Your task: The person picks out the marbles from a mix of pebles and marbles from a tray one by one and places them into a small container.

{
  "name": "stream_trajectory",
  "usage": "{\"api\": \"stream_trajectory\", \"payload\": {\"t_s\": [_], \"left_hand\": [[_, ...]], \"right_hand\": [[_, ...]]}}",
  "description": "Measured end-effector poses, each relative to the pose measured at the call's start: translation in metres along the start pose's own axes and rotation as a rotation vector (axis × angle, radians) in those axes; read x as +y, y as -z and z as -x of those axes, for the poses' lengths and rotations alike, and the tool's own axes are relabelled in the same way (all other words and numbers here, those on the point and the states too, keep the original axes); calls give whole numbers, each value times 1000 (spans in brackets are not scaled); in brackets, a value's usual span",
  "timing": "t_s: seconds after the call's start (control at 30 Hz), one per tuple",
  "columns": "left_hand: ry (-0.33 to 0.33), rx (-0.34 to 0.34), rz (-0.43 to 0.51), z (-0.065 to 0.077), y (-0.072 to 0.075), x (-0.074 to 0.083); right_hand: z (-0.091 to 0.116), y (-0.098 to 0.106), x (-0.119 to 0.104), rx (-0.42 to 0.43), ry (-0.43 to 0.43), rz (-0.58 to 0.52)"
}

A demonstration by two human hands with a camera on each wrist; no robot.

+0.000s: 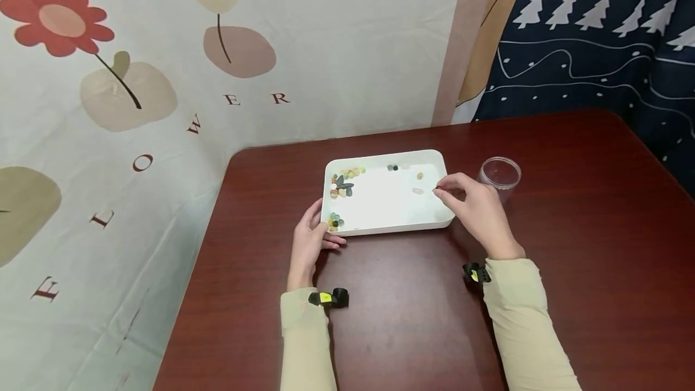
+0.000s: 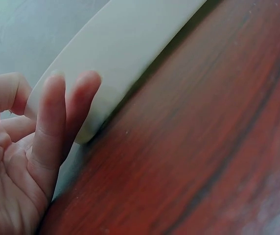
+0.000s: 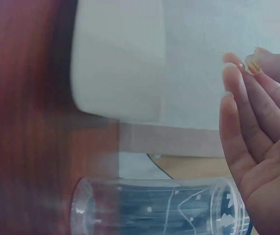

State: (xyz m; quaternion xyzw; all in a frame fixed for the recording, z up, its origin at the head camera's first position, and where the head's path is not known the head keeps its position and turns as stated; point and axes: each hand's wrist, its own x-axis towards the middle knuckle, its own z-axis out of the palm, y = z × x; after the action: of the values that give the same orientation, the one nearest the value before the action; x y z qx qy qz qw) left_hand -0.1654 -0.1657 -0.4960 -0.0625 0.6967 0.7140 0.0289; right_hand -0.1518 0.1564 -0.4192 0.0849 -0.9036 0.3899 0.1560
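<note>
In your right hand, thumb and fingers pinch a small marble between their tips: rounded clear glass with an amber streak, held over the right edge of a white tray. Your left hand grips the tray's near left corner; a clear jar stands just beyond your right hand.
</note>
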Motion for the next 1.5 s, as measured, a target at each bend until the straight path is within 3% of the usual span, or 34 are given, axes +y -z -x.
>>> {"api": "stream_trajectory", "payload": {"t_s": [0.4,0.8,1.03,1.23,1.5], "left_hand": [[8,-12,10,0,-2,0],[11,-25,4,1,3,4],[55,-49,-21,10,-2,28],[52,-58,-23,10,-1,27],[61,-69,-23,9,-2,24]], "right_hand": [[-2,12,-5,43,-4,-49],[1,29,-5,191,-29,-112],[1,38,1,296,-70,-172],[3,46,8,377,-131,-205],[5,54,22,454,-128,-162]]}}
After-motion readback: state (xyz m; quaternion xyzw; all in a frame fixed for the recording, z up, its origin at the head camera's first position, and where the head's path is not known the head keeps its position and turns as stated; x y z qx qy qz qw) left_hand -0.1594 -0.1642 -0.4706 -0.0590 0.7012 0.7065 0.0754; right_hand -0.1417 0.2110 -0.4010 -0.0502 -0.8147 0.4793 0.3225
